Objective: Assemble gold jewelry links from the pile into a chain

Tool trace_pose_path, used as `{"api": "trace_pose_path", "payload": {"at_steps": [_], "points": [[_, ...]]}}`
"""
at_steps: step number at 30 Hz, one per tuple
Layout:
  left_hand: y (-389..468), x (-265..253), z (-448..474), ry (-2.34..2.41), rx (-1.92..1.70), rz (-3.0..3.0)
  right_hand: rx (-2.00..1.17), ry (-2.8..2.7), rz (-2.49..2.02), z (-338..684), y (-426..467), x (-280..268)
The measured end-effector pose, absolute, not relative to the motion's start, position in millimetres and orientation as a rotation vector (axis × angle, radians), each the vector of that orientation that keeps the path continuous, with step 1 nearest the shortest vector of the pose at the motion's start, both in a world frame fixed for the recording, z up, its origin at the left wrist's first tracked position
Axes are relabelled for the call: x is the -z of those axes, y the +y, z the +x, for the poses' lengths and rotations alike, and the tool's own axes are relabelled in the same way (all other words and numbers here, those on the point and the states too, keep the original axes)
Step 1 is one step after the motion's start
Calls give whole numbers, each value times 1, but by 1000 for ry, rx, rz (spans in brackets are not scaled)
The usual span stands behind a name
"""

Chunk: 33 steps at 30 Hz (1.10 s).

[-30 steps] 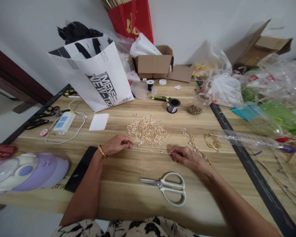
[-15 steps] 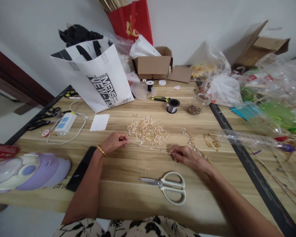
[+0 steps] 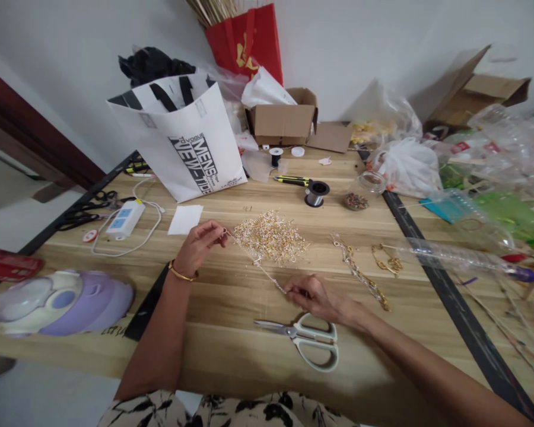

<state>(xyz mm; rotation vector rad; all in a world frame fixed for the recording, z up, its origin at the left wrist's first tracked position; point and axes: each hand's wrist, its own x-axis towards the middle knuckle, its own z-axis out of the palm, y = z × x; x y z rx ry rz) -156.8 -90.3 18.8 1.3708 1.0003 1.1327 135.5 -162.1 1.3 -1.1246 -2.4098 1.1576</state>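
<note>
A thin beaded strand [image 3: 270,277] runs between my two hands, its middle passing the front left edge of a heap of gold and silver beads [image 3: 273,237]. My left hand [image 3: 201,244], with a gold bangle at the wrist, pinches one end at the heap's left side. Lower and to the right, my right hand [image 3: 314,295] is closed on the other end, fingertips pressed together. White-handled scissors [image 3: 315,344] lie just in front of my right hand, blades pointing left. To the right rest a silver and gold chain [image 3: 358,273] and a gold chain [image 3: 388,261].
Behind the heap are a wire spool [image 3: 315,194], a utility knife [image 3: 289,179] and a jar of small beads [image 3: 358,198]. A white bag [image 3: 182,136] stands at back left. A power strip [image 3: 125,219], a phone [image 3: 145,308] and a purple toy-like object [image 3: 89,302] lie left.
My right hand has moved left and toward me with its strand end. My left hand has risen slightly away from me, so the strand now slants more steeply. The camera view has shifted slightly.
</note>
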Motion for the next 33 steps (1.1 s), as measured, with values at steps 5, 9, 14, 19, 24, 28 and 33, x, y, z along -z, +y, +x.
{"api": "trace_pose_path", "payload": {"at_steps": [5,9,14,19,24,28,33], "points": [[-98,-32,-156,839,-1297,1132,-915,-2690,-890,99,-163,0],[-108,-44,-162,725,-1354,1097,-697,-2843,-670,71,-163,3],[-110,-47,-169,628,-1366,1124,-421,-2878,-433,52,-161,13],[-98,-37,-177,695,-1462,1121,-487,-2923,-407,54,-154,25],[-84,-23,-184,800,-1650,915,-549,-2952,-393,61,-145,31],[-81,-18,-184,866,-1723,824,-467,-2946,-450,65,-135,37],[-81,-20,-179,927,-1786,864,-294,-2874,-609,75,-121,48]]}}
